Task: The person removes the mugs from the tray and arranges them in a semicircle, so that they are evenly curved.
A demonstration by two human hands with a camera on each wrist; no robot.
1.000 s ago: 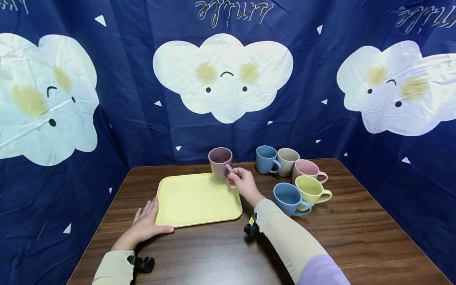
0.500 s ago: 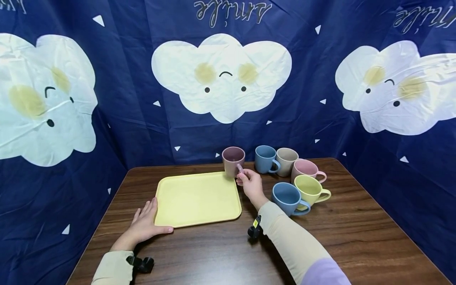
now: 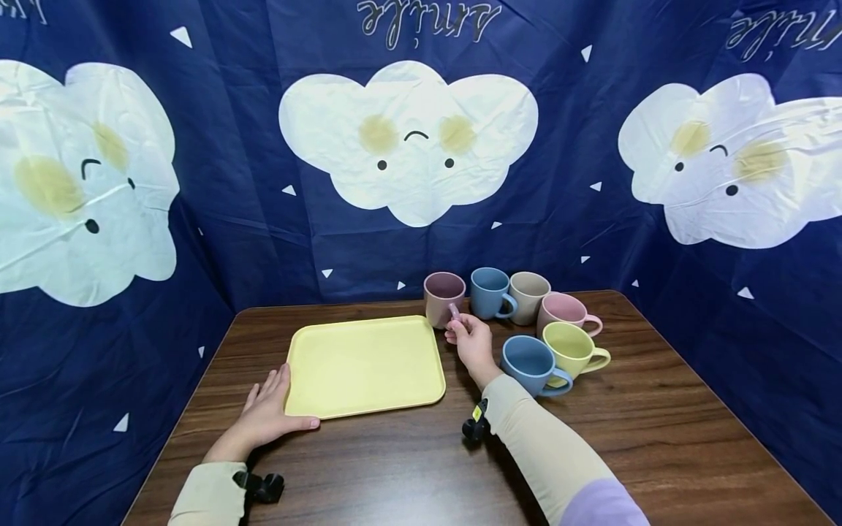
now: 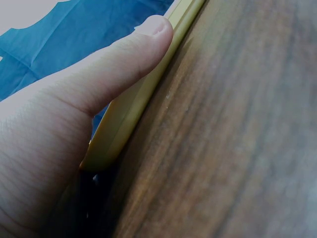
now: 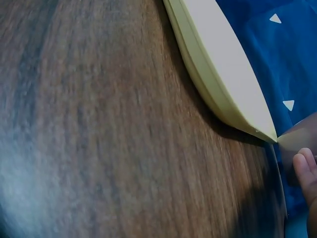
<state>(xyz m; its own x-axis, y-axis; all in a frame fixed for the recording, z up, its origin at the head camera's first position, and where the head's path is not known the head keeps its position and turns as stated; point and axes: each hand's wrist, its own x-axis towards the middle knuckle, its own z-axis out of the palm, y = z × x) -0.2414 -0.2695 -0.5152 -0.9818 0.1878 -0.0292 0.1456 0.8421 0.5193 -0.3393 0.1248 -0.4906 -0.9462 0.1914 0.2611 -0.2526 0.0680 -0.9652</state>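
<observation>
My right hand (image 3: 475, 343) pinches the handle of a mauve mug (image 3: 438, 310), which stands upright at the far right corner of the yellow tray (image 3: 365, 369). In the right wrist view only the fingers (image 5: 306, 166) show, against the side of that mug (image 5: 297, 141). My left hand (image 3: 263, 416) lies around the tray's near left corner, fingers straight along its left side. Its thumb (image 4: 133, 57) extends along the front rim in the left wrist view. The tray lies flat on the table, with nothing on it.
Right of the mauve mug stand a blue mug (image 3: 487, 303), a beige mug (image 3: 524, 310) and a pink mug (image 3: 559, 310). Nearer are a yellow mug (image 3: 569, 347) and another blue mug (image 3: 525, 365). A dark blue cloud-print cloth (image 3: 243, 241) surrounds the wooden table (image 3: 368, 467).
My right hand has moved the mauve mug rightward, from over the tray's back edge to just beyond its far right corner, near the back blue mug. The left hand and tray have stayed put.
</observation>
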